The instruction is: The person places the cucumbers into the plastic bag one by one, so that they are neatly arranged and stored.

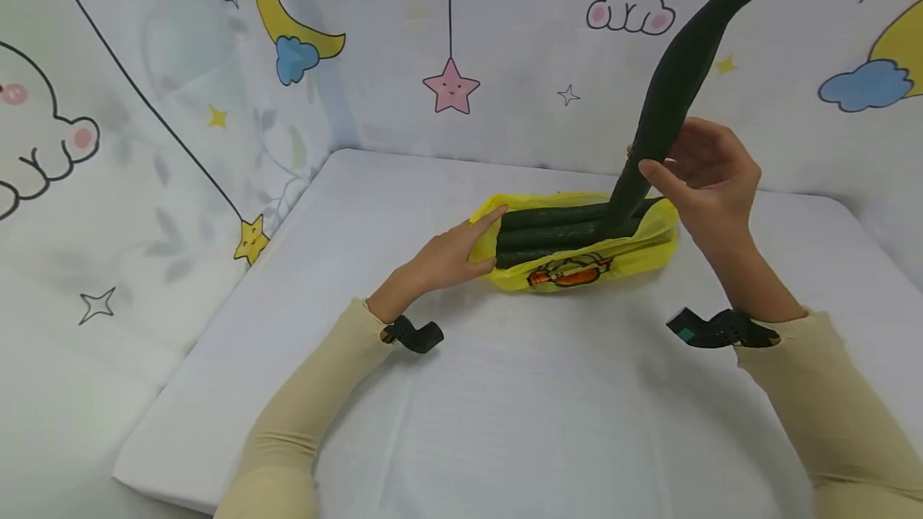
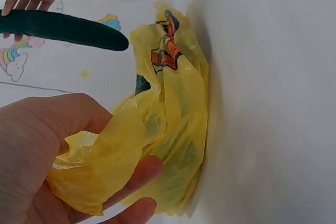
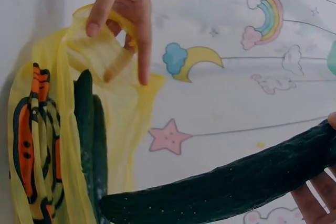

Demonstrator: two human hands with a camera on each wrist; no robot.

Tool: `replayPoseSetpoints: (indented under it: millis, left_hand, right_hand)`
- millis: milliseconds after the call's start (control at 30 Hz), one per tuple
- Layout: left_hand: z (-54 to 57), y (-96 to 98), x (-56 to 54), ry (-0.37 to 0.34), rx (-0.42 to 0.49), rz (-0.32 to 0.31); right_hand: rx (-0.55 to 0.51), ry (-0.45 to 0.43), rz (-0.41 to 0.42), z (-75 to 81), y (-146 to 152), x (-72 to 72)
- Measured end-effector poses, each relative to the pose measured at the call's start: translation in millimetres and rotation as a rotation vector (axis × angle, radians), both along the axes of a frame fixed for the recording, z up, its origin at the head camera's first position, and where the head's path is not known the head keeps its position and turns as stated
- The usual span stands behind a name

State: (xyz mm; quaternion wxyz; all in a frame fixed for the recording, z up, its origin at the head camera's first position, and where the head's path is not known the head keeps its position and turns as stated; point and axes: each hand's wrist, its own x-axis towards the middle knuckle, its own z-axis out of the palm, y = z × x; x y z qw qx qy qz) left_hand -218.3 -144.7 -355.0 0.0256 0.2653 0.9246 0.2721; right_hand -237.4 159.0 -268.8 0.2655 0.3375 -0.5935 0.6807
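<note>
A long dark green cucumber point(image 1: 674, 78) slants upward, pinched between the thumb and fingers of my right hand point(image 1: 717, 183). In the head view its lower end overlaps the mouth of a yellow plastic bag point(image 1: 652, 253). Several more cucumbers point(image 1: 548, 235) lie side by side inside that bag, which bears an orange and black print. At the bag's left end, my left hand point(image 1: 449, 256) holds the plastic rim. The left wrist view shows the thin yellow plastic point(image 2: 113, 156) between the left thumb and fingers. Most of the bagged cucumbers are hidden there.
A white-covered table point(image 1: 505, 407) lies under the bag, bare toward its front. Behind it hangs a pale backdrop point(image 1: 519, 38) printed with stars, moons and animals. A black wrist camera point(image 1: 413, 335) is strapped to the left wrist and another black camera point(image 1: 721, 330) to the right.
</note>
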Motion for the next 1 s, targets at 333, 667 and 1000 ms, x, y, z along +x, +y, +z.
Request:
replayPoseSetpoints:
  millis: [333,667,1000]
  left_hand:
    - [1.2,0.7,-0.1,0.016,-0.017,0.003]
    - [2.4,0.8,0.4,0.011,-0.020,0.019]
    - [3.7,-1.1,1.8,0.006,-0.013,0.026]
  right_hand:
    - [0.160,-0.033,-0.018,-17.6,-13.4,-4.8]
    - [0.484,0.082,-0.063,-25.8,-15.8,-8.5]
    - [0.770,0.162,-0.096,-39.4,-2.9,-9.6]
